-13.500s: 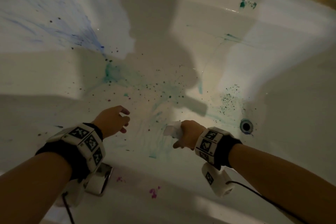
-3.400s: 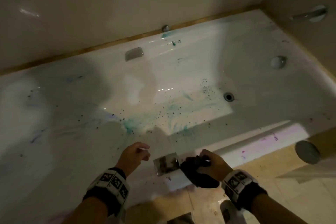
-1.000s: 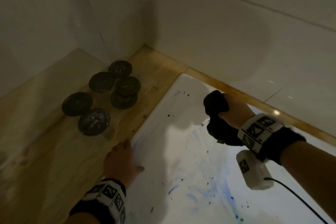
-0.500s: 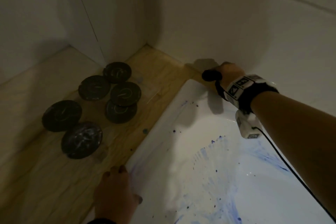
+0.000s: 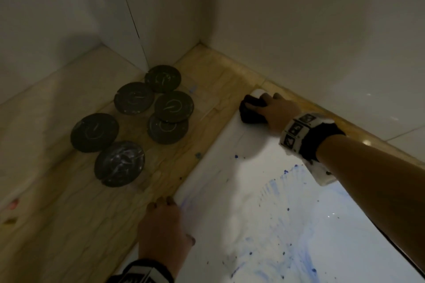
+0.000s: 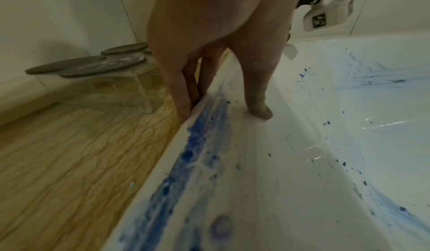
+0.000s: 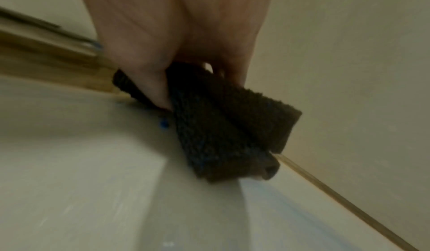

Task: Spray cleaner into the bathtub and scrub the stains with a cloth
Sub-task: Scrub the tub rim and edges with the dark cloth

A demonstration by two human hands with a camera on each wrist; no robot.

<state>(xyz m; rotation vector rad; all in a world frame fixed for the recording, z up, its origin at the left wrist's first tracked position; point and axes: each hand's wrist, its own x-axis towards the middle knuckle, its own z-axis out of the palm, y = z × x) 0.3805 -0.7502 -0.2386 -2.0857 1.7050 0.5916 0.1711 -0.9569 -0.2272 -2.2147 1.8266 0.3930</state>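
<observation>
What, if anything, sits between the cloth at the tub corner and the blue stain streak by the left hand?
Nothing visible. The cloth, gripped by the right hand, lies on the bathtub rim; bare rim runs to the blue streak beside the left hand.

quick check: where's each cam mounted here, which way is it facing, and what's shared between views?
Head: worn on the head, looks down at the bathtub rim corner; both hands show, right hand holding the dark cloth.
Left wrist: along the left hand, fingers over the rim's edge, blue stains below.
Right wrist: along the fingers, grip on the cloth.
Shared: head and left wrist both show the round dark lids.
</observation>
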